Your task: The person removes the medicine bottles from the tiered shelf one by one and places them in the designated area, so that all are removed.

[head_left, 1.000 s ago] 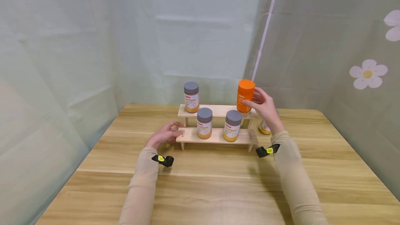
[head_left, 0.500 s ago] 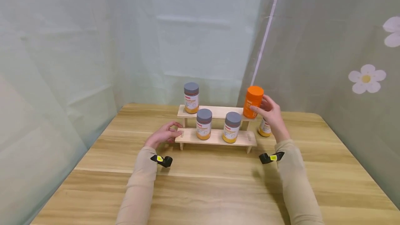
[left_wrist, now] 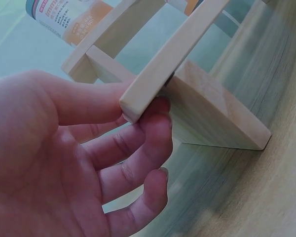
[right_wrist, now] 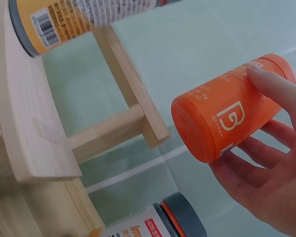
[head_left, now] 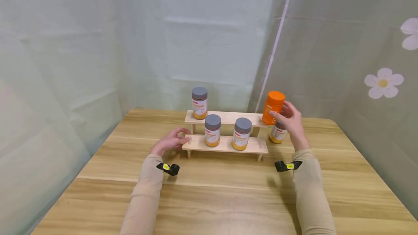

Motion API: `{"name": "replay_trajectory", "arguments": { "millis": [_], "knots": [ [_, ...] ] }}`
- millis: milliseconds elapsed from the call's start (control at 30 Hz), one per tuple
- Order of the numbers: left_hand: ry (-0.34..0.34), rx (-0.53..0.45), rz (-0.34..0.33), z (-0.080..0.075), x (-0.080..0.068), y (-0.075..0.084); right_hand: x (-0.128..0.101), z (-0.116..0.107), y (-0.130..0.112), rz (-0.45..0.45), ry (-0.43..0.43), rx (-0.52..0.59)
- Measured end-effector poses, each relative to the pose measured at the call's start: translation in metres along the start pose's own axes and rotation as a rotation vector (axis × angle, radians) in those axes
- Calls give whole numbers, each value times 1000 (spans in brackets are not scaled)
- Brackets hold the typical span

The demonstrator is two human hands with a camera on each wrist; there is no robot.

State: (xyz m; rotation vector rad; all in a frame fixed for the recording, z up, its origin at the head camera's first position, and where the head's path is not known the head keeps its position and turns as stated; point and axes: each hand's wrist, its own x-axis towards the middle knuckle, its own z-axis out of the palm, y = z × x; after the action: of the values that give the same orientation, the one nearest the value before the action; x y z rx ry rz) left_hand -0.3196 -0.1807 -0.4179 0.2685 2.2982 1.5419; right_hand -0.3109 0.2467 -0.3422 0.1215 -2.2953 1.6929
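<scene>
My right hand [head_left: 290, 122] grips an orange bottle [head_left: 273, 107] with an orange cap, held in the air just off the right end of the two-step wooden rack [head_left: 225, 144]. In the right wrist view the orange bottle [right_wrist: 229, 116] lies between my thumb and fingers, clear of the rack's leg [right_wrist: 130, 89]. My left hand [head_left: 171, 141] holds the left end of the lower shelf; in the left wrist view its fingers [left_wrist: 138, 148] curl under the board's end [left_wrist: 163, 64]. Two grey-capped bottles [head_left: 212, 130] [head_left: 242, 133] stand on the lower shelf, one [head_left: 199, 103] on the upper.
Another grey-capped bottle [head_left: 278, 132] stands on the wooden table [head_left: 209, 191] right of the rack, below my right hand; it also shows in the right wrist view [right_wrist: 158, 222]. Pale curtains enclose the table at the back and both sides, with flower prints [head_left: 382, 81] on the right.
My right hand has carried the orange bottle from the upper shelf's right end rightward and down, off the rack. The left hand has stayed on the lower shelf's left end.
</scene>
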Motion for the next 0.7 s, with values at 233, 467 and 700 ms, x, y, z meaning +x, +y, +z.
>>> {"name": "replay_trajectory", "arguments": {
  "millis": [233,467,700],
  "knots": [
    [13,4,-4,-3,3,-4,1,-6,2,-11,24,-6],
    [14,5,-5,-2,3,-6,1,-14,6,35,46,8],
    [15,5,3,-1,5,-6,3,-31,13,22,91,84]
  ]
}}
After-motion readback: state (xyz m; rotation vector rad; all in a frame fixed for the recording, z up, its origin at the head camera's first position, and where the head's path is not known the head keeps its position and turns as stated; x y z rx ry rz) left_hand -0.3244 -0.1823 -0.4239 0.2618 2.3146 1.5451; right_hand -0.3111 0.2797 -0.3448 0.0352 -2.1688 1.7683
